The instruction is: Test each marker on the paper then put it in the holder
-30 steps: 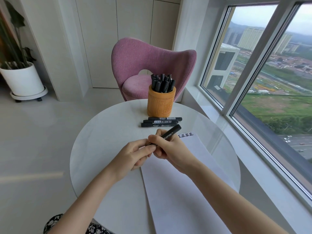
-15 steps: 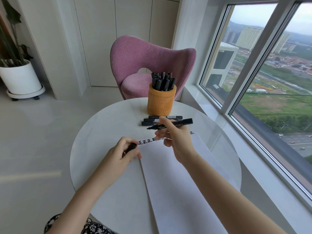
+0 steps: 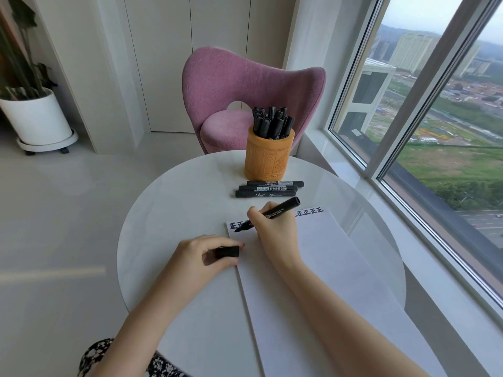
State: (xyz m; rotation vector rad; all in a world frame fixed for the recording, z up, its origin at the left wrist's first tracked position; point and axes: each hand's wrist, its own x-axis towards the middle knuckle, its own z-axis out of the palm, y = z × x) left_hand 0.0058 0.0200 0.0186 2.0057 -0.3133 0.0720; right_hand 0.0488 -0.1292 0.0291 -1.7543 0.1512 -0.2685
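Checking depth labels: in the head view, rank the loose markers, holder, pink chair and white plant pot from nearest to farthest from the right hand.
From the right hand:
1. loose markers, just beyond it on the table.
2. holder, behind them.
3. pink chair, past the table.
4. white plant pot, far left.

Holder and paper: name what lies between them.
Three markers lie side by side on the table, between holder and paper; head view.
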